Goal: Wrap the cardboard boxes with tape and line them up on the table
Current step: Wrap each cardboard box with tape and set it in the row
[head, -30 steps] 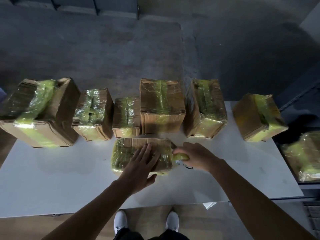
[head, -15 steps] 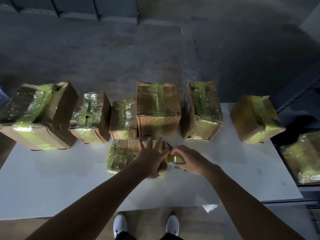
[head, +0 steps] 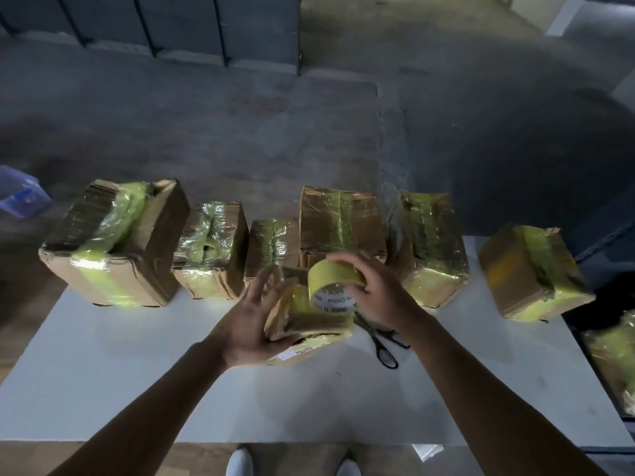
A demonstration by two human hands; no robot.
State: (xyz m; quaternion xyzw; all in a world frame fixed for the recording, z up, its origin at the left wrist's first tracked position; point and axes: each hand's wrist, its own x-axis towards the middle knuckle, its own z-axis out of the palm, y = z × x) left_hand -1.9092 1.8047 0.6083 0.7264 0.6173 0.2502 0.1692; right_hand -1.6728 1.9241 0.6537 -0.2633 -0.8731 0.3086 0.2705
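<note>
The small box [head: 309,321] has tipped up off the white surface [head: 137,389]: the left hand [head: 251,324] props it, fingers spread straight; the right hand [head: 374,286] grasps the tape roll [head: 331,280] just above it. Scissors [head: 385,345] lie alongside. Six wrapped boxes [head: 113,245] line the far edge, concrete floor [head: 240,115] beyond.

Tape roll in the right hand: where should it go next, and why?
Probably over the top of the tilted box and down its far side, drawing tape round it. The right hand holds the tape roll just above that box, while the left hand props it up at an angle off the table, which leaves its faces free for another band.
</note>
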